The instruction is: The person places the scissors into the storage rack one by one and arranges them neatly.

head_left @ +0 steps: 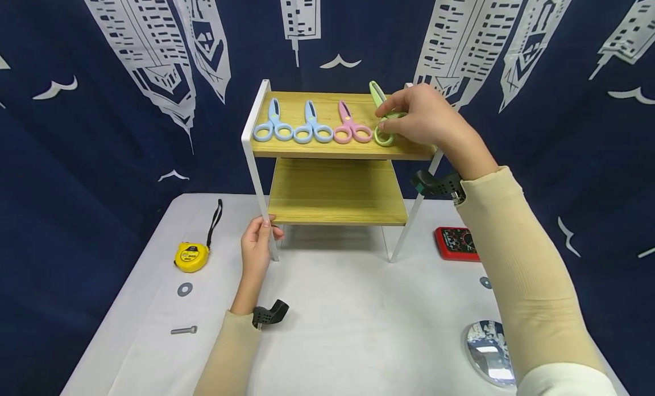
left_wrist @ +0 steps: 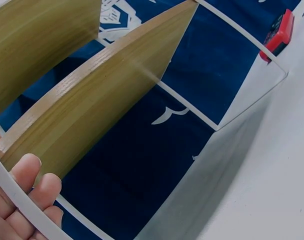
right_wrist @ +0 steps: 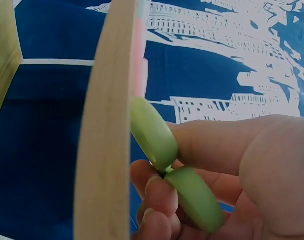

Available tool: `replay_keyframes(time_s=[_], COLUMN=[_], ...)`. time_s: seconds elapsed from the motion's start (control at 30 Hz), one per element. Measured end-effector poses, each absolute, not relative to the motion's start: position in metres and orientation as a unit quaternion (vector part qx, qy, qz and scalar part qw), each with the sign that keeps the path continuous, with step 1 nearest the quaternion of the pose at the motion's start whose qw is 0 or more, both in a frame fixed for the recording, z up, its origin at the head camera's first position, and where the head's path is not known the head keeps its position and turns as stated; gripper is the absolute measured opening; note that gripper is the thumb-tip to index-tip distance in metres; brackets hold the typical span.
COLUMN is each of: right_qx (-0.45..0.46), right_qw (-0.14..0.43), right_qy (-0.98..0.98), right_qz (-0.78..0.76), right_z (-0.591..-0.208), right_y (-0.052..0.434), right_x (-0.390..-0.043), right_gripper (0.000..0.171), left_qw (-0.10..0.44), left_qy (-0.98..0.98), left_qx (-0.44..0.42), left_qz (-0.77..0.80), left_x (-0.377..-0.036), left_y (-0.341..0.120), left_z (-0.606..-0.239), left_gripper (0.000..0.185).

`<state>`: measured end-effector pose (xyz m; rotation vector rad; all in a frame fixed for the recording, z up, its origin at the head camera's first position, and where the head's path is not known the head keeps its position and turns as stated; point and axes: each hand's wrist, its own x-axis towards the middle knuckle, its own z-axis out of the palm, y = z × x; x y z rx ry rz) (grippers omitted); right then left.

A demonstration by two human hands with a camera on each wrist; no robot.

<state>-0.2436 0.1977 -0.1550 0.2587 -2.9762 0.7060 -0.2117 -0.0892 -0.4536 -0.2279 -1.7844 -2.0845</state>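
Observation:
Green scissors (head_left: 377,94) are gripped by my right hand (head_left: 422,116) at the right end of the upper shelf (head_left: 307,151). Up close in the right wrist view, the green handle loops (right_wrist: 159,137) sit between thumb and fingers beside the shelf's front edge. Left of them on that shelf lie pink scissors (head_left: 348,123), blue scissors (head_left: 313,123) and another blue pair (head_left: 274,122), blades pointing to the back. My left hand (head_left: 257,240) holds the white front left leg (left_wrist: 22,195) of the rack at the lower shelf's corner, fingers wrapped around it.
The lower shelf (head_left: 338,191) is bare wood. On the white table, a yellow tape measure (head_left: 191,256), a washer (head_left: 185,289) and a bolt (head_left: 183,330) lie to the left. A red multimeter (head_left: 455,243), another washer (head_left: 485,282) and a round mirror (head_left: 488,350) are at the right.

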Motion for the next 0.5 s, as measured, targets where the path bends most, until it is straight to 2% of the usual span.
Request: replay_keyframes(time_s=[0.5], right_qx=[0.097], right_qw=[0.1], right_qy=[-0.985], right_qz=[0.101], right_z=[-0.171], right_y=[0.184], right_x=[-0.239], right_gripper=[0.038], left_qw=[0.197], left_qy=[-0.622], left_qx=[-0.084], left_qz=[-0.753], left_x=[-0.212], left_y=[-0.089], left_z=[-0.455], left_gripper=[0.029])
